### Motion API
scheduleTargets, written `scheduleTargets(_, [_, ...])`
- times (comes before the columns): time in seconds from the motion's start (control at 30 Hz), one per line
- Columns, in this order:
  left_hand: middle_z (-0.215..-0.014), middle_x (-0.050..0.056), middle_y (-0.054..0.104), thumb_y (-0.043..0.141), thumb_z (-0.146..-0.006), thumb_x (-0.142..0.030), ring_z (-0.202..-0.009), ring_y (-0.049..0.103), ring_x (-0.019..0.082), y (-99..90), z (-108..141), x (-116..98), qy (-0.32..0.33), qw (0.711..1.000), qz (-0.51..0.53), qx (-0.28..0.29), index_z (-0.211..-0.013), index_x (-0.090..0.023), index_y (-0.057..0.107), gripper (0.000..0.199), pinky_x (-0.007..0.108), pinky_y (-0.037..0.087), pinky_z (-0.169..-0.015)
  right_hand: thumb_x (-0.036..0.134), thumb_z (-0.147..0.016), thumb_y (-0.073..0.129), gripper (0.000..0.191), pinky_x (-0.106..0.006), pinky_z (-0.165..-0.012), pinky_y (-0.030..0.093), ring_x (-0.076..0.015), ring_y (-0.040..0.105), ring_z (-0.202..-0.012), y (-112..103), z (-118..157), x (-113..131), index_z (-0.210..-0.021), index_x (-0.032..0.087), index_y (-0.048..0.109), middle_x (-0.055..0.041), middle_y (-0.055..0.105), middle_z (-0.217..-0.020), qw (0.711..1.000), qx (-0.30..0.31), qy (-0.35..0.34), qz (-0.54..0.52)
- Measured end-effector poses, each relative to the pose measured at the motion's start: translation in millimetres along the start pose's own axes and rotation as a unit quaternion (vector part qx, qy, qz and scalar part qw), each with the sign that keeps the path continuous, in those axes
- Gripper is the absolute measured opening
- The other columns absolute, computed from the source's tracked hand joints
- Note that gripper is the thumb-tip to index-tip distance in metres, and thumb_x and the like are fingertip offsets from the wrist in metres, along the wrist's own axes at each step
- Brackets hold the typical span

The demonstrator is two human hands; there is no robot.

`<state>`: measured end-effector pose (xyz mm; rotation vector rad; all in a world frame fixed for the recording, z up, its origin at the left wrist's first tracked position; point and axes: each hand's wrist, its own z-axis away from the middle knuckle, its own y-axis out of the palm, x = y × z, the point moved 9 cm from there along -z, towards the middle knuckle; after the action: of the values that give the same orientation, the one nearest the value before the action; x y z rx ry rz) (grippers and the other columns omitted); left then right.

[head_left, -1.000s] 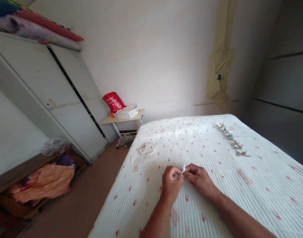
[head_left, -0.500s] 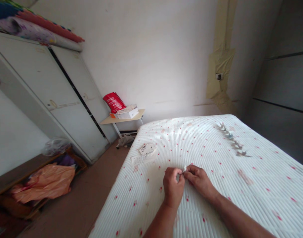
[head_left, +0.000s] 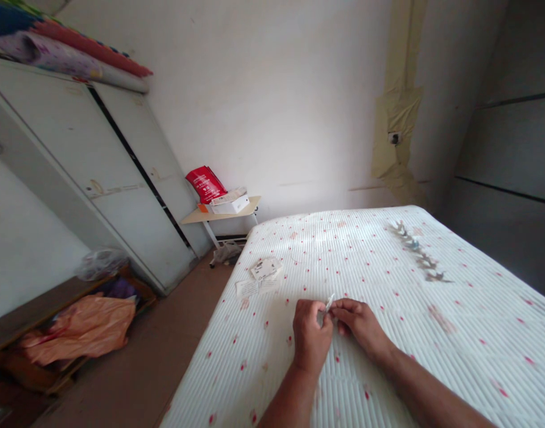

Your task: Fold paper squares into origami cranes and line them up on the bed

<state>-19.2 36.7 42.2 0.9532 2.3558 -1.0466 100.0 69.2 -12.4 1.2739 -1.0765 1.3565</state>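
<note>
Paper (head_left: pixel 329 302) is what we are pinching lightly over the bed (head_left: pixel 317 238), closing the left hand's (head_left: pixel 310 333) grip without crushing it, while the right hand's (head_left: pixel 362 324) curled fingers are meeting it, their hold unclear.

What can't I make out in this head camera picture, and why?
All in the head view:
The full shape of the white scrap: too small, partly hidden by fingers of the left hand and right hand.
Writing on the papers: too small.
Details of the little things at right: blurred.
Ends of the rolled mats: cut off by the left edge.
</note>
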Motion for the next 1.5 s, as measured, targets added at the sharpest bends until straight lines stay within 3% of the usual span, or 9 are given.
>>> scheduleTargets(0.23, [-0.071, 0.001, 0.056, 0.057, -0.065, -0.003, -0.073, 0.054, 0.017, 1.8, -1, 6, 0.0, 1.0, -0.015, 0.003, -0.071, -0.019, 0.054, 0.017, 0.028, 0.045, -0.067, 0.027, -0.062, 0.054, 0.023, -0.024, -0.046, 0.031, -0.0105, 0.042, -0.041, -1, 1, -3, -0.077, 0.016, 0.068, 0.0044, 0.053, -0.043, 1.0, 0.008, 0.024, -0.006])
scheduleTargets(0.5, [-0.069, 0.002, 0.057, 0.055, -0.064, 0.0, -0.073, 0.054, 0.017, 4.0, -3, 4, 0.013, 0.999, -0.041, 0.033, -0.067, -0.018, 0.055, 0.019, 0.028, 0.044, -0.067, 0.024, -0.063, 0.05, 0.019, -0.024, -0.045, 0.033, -0.0095, 0.041, -0.042, 4, 2, 1, -0.071, 0.017, 0.066, 0.0042, 0.053, -0.05, 0.999, 0.02, 0.0, 0.026])
scheduleTargets(0.6, [-0.068, 0.001, 0.058, 0.054, -0.063, -0.001, -0.071, 0.055, 0.016, 3.9, -4, 12, -0.011, 0.999, -0.024, 0.029, -0.066, -0.018, 0.055, 0.017, 0.027, 0.044, -0.066, 0.025, -0.067, 0.05, 0.017, -0.024, -0.047, 0.036, -0.0099, 0.044, -0.047, -2, -1, 8, -0.072, 0.017, 0.065, 0.0012, 0.057, -0.061, 0.996, 0.016, -0.058, 0.069])
scheduleTargets(0.73, [-0.066, 0.0, 0.058, 0.052, -0.063, -0.004, -0.069, 0.055, 0.015, 6.3, -4, 22, -0.062, 0.997, 0.0, 0.043, -0.064, -0.018, 0.054, 0.015, 0.025, 0.042, -0.065, 0.021, -0.069, 0.054, 0.016, -0.025, -0.053, 0.041, -0.0105, 0.046, -0.056, -21, 2, 34, -0.082, 0.02, 0.064, -0.0019, 0.057, -0.078, 0.973, -0.042, -0.192, 0.124])
scheduleTargets(0.8, [-0.067, 0.0, 0.057, 0.05, -0.063, -0.005, -0.07, 0.055, 0.015, 7.9, -4, 21, -0.072, 0.996, 0.017, 0.059, -0.064, -0.018, 0.053, 0.014, 0.025, 0.042, -0.066, 0.02, -0.071, 0.054, 0.025, -0.025, -0.058, 0.044, -0.012, 0.051, -0.065, -19, 6, 46, -0.094, 0.023, 0.063, -0.0045, 0.056, -0.093, 0.959, -0.022, -0.249, 0.135])
scheduleTargets(0.9, [-0.069, 0.0, 0.055, 0.048, -0.064, -0.004, -0.072, 0.053, 0.015, 10.2, -4, 14, -0.071, 0.993, 0.039, 0.088, -0.065, -0.018, 0.051, 0.015, 0.025, 0.04, -0.069, 0.019, -0.076, 0.051, 0.027, -0.025, -0.062, 0.046, -0.0137, 0.054, -0.079, -5, 11, 52, -0.1, 0.024, 0.062, -0.0071, 0.05, -0.113, 0.948, 0.05, -0.271, 0.156])
scheduleTargets(1.0, [-0.071, 0.0, 0.055, 0.047, -0.065, -0.005, -0.075, 0.053, 0.015, 12.7, -3, 10, -0.071, 0.989, 0.059, 0.115, -0.066, -0.018, 0.05, 0.014, 0.026, 0.039, -0.071, 0.015, -0.077, 0.051, 0.019, -0.027, -0.069, 0.045, -0.0152, 0.055, -0.083, 5, 13, 52, -0.091, 0.021, 0.063, -0.007, 0.054, -0.102, 0.938, 0.088, -0.271, 0.199])
scheduleTargets(1.13, [-0.073, 0.0, 0.056, 0.048, -0.067, -0.008, -0.075, 0.053, 0.015, 16.0, 0, 16, -0.095, 0.982, 0.096, 0.134, -0.067, -0.018, 0.051, 0.01, 0.025, 0.039, -0.071, 0.013, -0.077, 0.052, 0.013, -0.026, -0.063, 0.043, -0.0142, 0.055, -0.07, 0, 9, 46, -0.085, 0.018, 0.061, -0.0039, 0.057, -0.081, 0.941, 0.077, -0.246, 0.219])
scheduleTargets(1.5, [-0.067, -0.001, 0.057, 0.05, -0.067, -0.013, -0.068, 0.052, 0.013, 24.6, 0, 30, -0.157, 0.959, 0.158, 0.174, -0.066, -0.016, 0.057, 0.007, 0.022, 0.039, -0.066, 0.019, -0.079, 0.057, 0.006, -0.027, -0.067, 0.044, -0.0149, 0.055, -0.073, -3, 7, 41, -0.082, 0.018, 0.061, -0.0045, 0.057, -0.083, 0.939, 0.086, -0.259, 0.209])
